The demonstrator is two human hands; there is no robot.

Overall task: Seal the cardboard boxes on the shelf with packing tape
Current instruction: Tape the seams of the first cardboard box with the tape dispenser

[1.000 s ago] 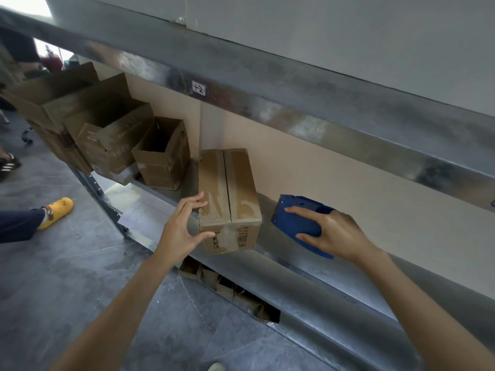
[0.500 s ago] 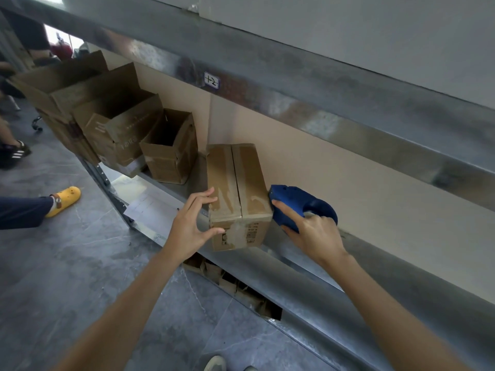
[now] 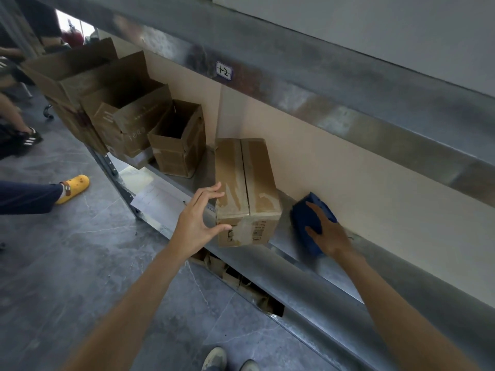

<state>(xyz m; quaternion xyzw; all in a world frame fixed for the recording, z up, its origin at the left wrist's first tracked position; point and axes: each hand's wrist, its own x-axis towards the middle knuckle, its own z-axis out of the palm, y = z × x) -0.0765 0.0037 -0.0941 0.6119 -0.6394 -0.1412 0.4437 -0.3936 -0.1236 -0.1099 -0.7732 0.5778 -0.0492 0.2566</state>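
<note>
A closed cardboard box [image 3: 257, 183] stands on the metal shelf [image 3: 308, 263], its top flaps meeting at a centre seam with old tape marks. My left hand [image 3: 199, 223] is at the box's front left corner, fingers spread along the left side and thumb tip touching the front face. My right hand [image 3: 328, 234] grips a blue tape dispenser [image 3: 304, 219] on the shelf to the right of the box, a short gap away. The dispenser is blurred with motion.
Several open cardboard boxes [image 3: 126, 121] crowd the shelf's left end, the nearest one [image 3: 176, 140] just left of the closed box. An upper shelf beam [image 3: 321, 76] hangs overhead. A sheet of paper [image 3: 158, 199] lies on the shelf. A person's leg in a yellow clog [image 3: 76, 186] stands left.
My right hand has drawn the blue dispenser to the right, away from the box's right side where it sat half a second ago. My left hand stays at the box's corner.
</note>
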